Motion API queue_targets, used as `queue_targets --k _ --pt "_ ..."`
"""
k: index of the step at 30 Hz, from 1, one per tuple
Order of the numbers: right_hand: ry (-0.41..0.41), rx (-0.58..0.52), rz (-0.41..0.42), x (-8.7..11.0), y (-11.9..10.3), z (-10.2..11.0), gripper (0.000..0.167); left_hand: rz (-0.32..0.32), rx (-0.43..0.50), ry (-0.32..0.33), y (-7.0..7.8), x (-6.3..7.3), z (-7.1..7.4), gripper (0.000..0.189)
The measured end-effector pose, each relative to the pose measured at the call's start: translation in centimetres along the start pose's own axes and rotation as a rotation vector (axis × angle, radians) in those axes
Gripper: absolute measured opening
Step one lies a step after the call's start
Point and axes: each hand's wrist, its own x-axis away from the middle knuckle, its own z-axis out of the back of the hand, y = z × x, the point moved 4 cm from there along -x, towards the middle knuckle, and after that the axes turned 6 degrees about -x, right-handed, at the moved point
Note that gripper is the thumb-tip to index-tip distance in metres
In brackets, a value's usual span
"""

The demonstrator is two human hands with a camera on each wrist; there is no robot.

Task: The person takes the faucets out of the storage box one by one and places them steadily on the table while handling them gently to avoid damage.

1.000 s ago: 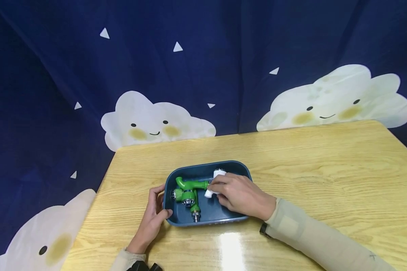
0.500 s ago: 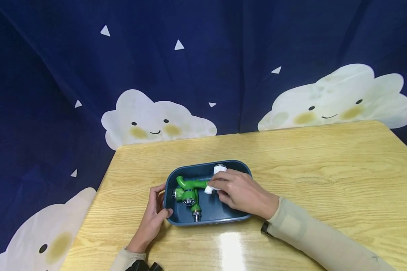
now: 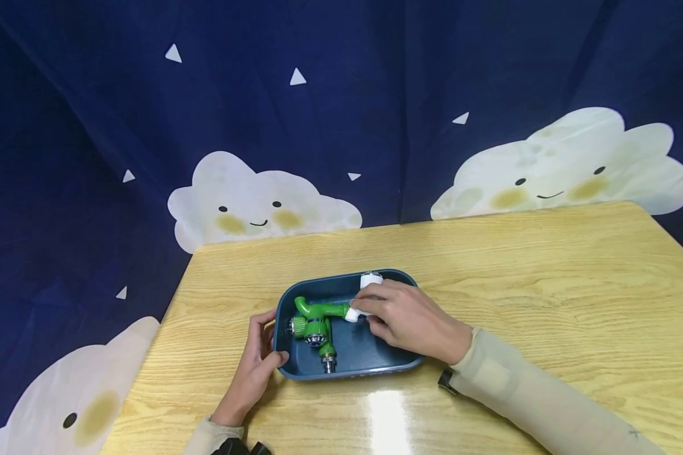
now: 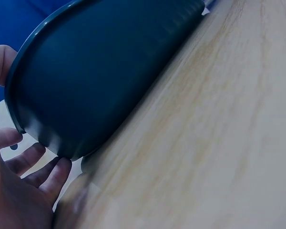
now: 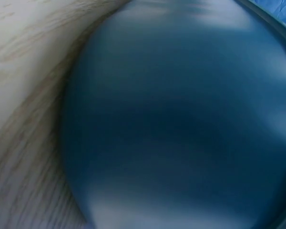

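In the right grip [image 3: 412,316] we see a white tap [image 3: 371,280] pinched over the blue tub [image 3: 364,357], its knob beyond the grip, its spout to the left. The grip hides its middle; we cannot tell if it touches the green taps [image 3: 316,327] just beside it. The left grip [image 3: 256,363] clasps the tub's left end on the counter [image 3: 518,284]. The right wrist view is mostly blurred tub.

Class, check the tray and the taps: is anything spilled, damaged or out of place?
Nothing stands out: I see no spill or damage. The green taps merely lie jumbled in the tray, and the right hand holds the white tap.
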Motion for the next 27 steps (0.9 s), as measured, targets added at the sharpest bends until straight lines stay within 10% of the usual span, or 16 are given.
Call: queue_targets --k 27 --pt "-0.004 -0.01 -0.052 -0.2 0.7 2.0 0.032 -0.002 -0.01 -0.002 0.1 0.1 0.0 0.074"
